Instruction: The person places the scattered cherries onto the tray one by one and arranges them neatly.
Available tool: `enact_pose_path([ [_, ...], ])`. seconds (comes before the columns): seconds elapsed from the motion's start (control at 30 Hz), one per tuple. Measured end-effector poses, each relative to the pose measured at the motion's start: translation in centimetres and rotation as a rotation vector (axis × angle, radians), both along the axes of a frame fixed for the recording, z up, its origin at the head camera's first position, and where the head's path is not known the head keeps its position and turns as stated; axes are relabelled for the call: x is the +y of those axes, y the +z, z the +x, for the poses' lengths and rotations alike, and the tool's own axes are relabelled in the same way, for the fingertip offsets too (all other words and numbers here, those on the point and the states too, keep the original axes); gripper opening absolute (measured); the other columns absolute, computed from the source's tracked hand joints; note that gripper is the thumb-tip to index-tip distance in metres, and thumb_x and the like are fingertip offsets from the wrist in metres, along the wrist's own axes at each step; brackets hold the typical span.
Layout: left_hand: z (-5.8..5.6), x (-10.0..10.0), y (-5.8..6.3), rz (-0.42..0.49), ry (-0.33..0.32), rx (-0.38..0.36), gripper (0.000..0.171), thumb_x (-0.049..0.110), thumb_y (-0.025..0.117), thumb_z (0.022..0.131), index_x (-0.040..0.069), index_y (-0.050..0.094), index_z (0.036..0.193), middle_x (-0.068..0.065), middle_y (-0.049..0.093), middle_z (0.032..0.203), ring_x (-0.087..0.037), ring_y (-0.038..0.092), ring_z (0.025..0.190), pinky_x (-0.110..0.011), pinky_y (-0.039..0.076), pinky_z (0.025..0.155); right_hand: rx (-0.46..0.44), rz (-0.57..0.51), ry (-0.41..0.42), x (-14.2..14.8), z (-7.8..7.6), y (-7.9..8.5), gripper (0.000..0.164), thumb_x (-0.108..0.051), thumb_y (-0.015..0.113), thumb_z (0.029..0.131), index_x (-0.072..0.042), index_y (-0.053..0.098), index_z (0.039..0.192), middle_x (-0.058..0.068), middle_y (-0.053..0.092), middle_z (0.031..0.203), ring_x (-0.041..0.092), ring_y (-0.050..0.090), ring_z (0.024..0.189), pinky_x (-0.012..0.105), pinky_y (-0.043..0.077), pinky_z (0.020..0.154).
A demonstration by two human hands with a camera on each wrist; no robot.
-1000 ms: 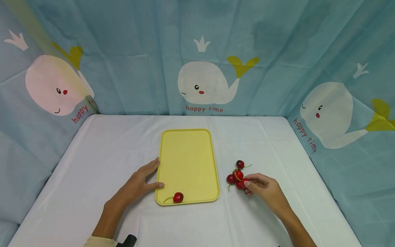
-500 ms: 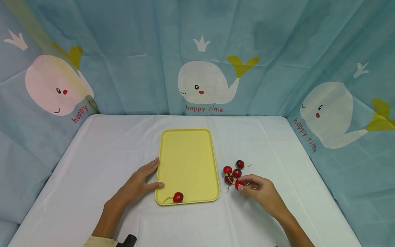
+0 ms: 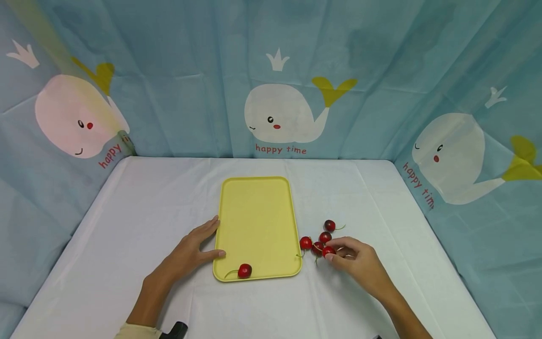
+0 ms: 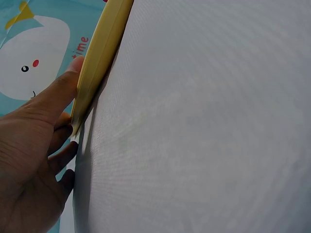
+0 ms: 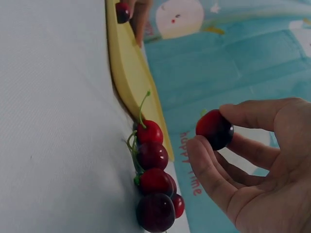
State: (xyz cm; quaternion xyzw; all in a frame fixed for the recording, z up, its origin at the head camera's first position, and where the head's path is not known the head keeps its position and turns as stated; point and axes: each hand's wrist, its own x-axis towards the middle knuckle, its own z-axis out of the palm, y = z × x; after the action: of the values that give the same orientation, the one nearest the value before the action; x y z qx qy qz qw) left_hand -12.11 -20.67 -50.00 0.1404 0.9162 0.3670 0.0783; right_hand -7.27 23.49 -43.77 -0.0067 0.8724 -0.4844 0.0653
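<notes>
My right hand [image 3: 353, 263] pinches a dark red cherry [image 5: 215, 129] between thumb and fingertips. Around it on the white cloth, just right of the tray, lie several more cherries with green stems; one cherry [image 3: 306, 243] sits right at the tray's edge, its stem reaching over the rim. The yellow rectangular tray [image 3: 258, 221] carries a single cherry [image 3: 244, 270] near its front left corner. My left hand [image 3: 192, 247] rests at the tray's left side, fingers spread, thumb over the rim. In the left wrist view, the thumb [image 4: 60, 92] lies against the yellow rim.
White cloth [image 3: 148, 202] covers the table. Blue curtains [image 3: 182, 103] with whale prints rise along the back and both sides. Behind the group, another cherry [image 3: 329, 225] lies with its stem pointing right.
One cherry has shifted left to the tray's right edge, and the group has spread out. My right hand has moved slightly left. My left hand and the tray have stayed put.
</notes>
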Motion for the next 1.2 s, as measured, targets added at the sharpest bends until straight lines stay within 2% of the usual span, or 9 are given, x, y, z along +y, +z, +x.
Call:
enact_pose_path([
  [0.23, 0.0, 0.0, 0.0, 0.0, 0.002, 0.003, 0.102, 0.054, 0.083, 0.088, 0.008, 0.036, 0.165, -0.011, 0.032, 0.173, -0.043, 0.029, 0.159, -0.067, 0.03, 0.123, 0.068, -0.045, 0.062, -0.6, -0.4, -0.4, 0.031, -0.021, 0.087, 0.09, -0.013, 0.078, 0.119, -0.001, 0.074, 0.114, 0.018, 0.072, 0.096, 0.024, 0.063, 0.085],
  [0.5, 0.0, 0.0, 0.2, 0.002, 0.001, -0.002, 0.101, 0.054, 0.084, 0.088, 0.008, 0.037, 0.165, -0.011, 0.032, 0.173, -0.044, 0.029, 0.158, -0.067, 0.03, 0.123, 0.056, -0.123, 0.131, -1.7, -0.9, -0.6, 0.027, -0.021, 0.088, 0.089, -0.019, 0.077, 0.114, 0.002, 0.073, 0.109, 0.02, 0.074, 0.092, 0.029, 0.064, 0.081],
  [0.9, 0.0, 0.0, 0.1, 0.001, 0.005, -0.004, 0.102, 0.051, 0.085, 0.087, 0.009, 0.035, 0.166, -0.01, 0.031, 0.173, -0.043, 0.029, 0.159, -0.067, 0.03, 0.123, 0.077, -0.138, 0.19, -3.5, -1.7, -0.6, 0.028, -0.02, 0.088, 0.089, -0.019, 0.079, 0.115, -0.001, 0.077, 0.105, 0.018, 0.074, 0.09, 0.028, 0.064, 0.08],
  [1.2, 0.0, 0.0, 0.2, 0.0, 0.006, -0.007, 0.102, 0.052, 0.084, 0.087, 0.009, 0.035, 0.166, -0.01, 0.031, 0.174, -0.042, 0.028, 0.159, -0.066, 0.03, 0.124, 0.151, -0.137, 0.255, -4.9, -2.3, -1.3, 0.026, -0.023, 0.088, 0.09, -0.018, 0.079, 0.114, -0.002, 0.077, 0.107, 0.016, 0.072, 0.089, 0.027, 0.063, 0.082],
])
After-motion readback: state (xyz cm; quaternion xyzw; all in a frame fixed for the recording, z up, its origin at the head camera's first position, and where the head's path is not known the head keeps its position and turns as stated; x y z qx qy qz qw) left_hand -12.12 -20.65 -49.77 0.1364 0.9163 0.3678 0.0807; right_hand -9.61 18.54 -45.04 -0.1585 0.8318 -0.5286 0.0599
